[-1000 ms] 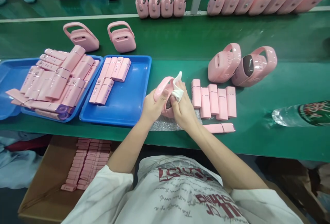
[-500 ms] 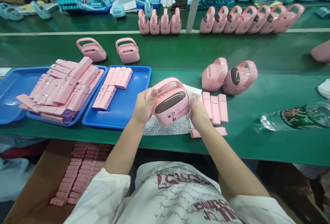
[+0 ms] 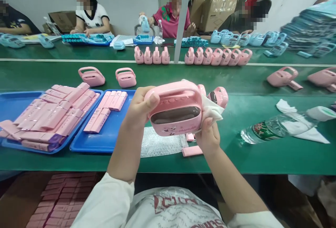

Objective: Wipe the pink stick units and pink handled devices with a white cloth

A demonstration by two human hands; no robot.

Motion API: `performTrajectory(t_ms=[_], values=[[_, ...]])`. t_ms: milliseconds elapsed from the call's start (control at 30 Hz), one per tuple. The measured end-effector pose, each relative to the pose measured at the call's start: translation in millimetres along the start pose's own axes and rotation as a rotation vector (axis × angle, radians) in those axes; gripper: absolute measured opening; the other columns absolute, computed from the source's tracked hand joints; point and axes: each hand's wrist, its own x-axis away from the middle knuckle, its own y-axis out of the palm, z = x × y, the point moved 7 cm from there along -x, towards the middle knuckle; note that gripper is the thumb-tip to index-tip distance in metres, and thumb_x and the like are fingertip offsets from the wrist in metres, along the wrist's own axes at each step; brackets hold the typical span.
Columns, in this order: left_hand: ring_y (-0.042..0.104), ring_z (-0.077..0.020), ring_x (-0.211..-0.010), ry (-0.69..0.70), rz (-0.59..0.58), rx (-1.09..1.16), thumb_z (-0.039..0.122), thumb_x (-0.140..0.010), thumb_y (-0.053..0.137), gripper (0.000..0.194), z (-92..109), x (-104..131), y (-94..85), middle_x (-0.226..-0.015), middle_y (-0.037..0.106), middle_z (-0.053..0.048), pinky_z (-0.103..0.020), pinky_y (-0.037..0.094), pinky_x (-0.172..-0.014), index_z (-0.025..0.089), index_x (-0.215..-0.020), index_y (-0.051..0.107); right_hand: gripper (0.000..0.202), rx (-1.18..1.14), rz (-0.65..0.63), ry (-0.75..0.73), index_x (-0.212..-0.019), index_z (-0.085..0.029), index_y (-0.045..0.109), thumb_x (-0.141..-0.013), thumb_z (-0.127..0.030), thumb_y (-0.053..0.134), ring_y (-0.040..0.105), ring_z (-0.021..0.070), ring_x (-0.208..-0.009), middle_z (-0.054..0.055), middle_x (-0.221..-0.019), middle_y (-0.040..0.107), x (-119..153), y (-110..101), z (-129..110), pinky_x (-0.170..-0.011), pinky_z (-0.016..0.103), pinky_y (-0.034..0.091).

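Observation:
Above the bench I hold up a pink device (image 3: 157, 129) with a carry handle, a dark oval window and a small cartoon print on its front. My left hand (image 3: 139, 109) grips its left end, thumb over the front edge. At the right end, my right hand (image 3: 210, 139) pinches a white cloth or tissue (image 3: 214, 109) against the casing. Underneath lies a sheet of bubble wrap (image 3: 157, 144). Pink bar-shaped pieces (image 3: 193, 151) lie beside the sheet, partly hidden by my right hand. Another pink device (image 3: 220, 97) stands behind, partly covered.
To the left, a blue tray (image 3: 76, 144) carries a few pink bars; a fuller tray (image 3: 56, 150) holds a heap (image 3: 52, 116). A water bottle (image 3: 278, 128) lies on its side at right, near white tissue (image 3: 312, 135). Pink devices (image 3: 217, 56) line the divider; co-workers (image 3: 91, 18) sit beyond.
My view has tilted up, showing more of the far side. The pink device is raised nearer the camera and turned slightly, and the white cloth now shows more at its right end.

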Motion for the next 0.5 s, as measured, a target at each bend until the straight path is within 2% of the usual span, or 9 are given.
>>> performTrajectory(t_ms=[133, 233, 367, 433, 500], values=[[0.066, -0.0324, -0.104, -0.043, 0.031, 0.054, 0.075, -0.073, 0.053, 0.069, 4.0, -4.0, 4.8, -0.089, 0.072, -0.012, -0.04, 0.057, -0.079, 0.013, -0.098, 0.07, 0.044, -0.028, 0.027, -0.039, -0.104, -0.027, 0.061, -0.098, -0.052, 0.025, 0.064, 0.0268, -0.098, 0.007, -0.101, 0.065, -1.5, -1.0, -6.3, -0.082, 0.044, 0.055], [0.063, -0.0325, -0.11, -0.067, 0.054, 0.102, 0.068, -0.08, 0.052, 0.06, -1.0, -9.1, 4.8, -0.096, 0.072, -0.012, -0.044, 0.055, -0.087, 0.014, -0.099, 0.07, 0.035, 0.081, 0.048, -0.153, -0.111, -0.029, 0.06, -0.097, -0.049, 0.034, 0.055, 0.0299, -0.118, 0.007, -0.121, 0.061, -15.7, -1.5, -25.5, -0.097, 0.05, 0.048], [0.063, -0.0286, -0.111, -0.094, 0.021, 0.302, 0.055, -0.085, 0.056, 0.045, -9.8, -14.6, 10.1, -0.107, 0.07, -0.009, -0.042, 0.053, -0.094, 0.015, -0.099, 0.07, 0.045, 0.34, -0.007, -0.372, -0.141, -0.031, 0.041, -0.097, -0.039, 0.035, 0.032, 0.0318, -0.14, 0.006, -0.147, 0.042, -32.2, 16.4, -56.5, -0.112, 0.058, 0.031], [0.064, -0.0283, -0.109, -0.142, 0.065, 0.344, 0.051, -0.087, 0.055, 0.042, -15.1, -16.0, 9.2, -0.107, 0.07, -0.009, -0.042, 0.054, -0.094, 0.014, -0.103, 0.069, 0.052, 0.491, -0.085, -0.491, -0.148, -0.031, 0.028, -0.097, -0.038, 0.035, 0.028, 0.0306, -0.142, 0.004, -0.148, 0.042, -28.9, 35.6, -63.5, -0.115, 0.057, 0.024], [0.065, -0.0292, -0.107, -0.19, 0.127, 0.336, 0.05, -0.089, 0.052, 0.042, -20.4, -18.1, 4.8, -0.104, 0.071, -0.008, -0.044, 0.055, -0.09, 0.013, -0.104, 0.067, 0.056, 0.592, -0.149, -0.563, -0.151, -0.033, 0.02, -0.097, -0.038, 0.035, 0.031, 0.0286, -0.141, 0.002, -0.145, 0.046, -20.1, 53.0, -60.4, -0.118, 0.055, 0.02]])
